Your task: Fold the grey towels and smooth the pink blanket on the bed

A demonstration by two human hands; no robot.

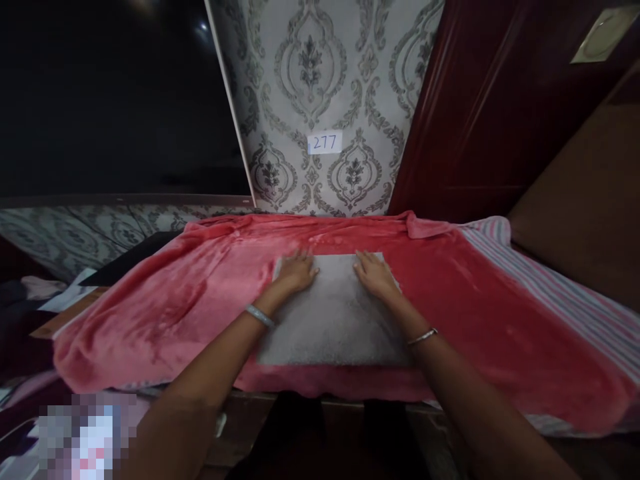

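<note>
A grey, plush-looking cloth [340, 320] lies spread flat on a red blanket [450, 313]. My left hand [299, 270] rests at the cloth's far left corner, fingers stretched forward and slightly blurred. At the far right corner, my right hand [374, 272] lies flat with its fingers extended. Neither hand grips anything. Between them the cloth's far edge shows straight, and its near edge runs close to the front of the blanket.
A large dark television screen [115, 100] stands at the left, before patterned wallpaper [310, 60]. A paper marked 277 [325, 142] is on the wall. To the right are a dark red door panel [480, 100] and a striped blanket part [550, 293]. Clutter lies at lower left.
</note>
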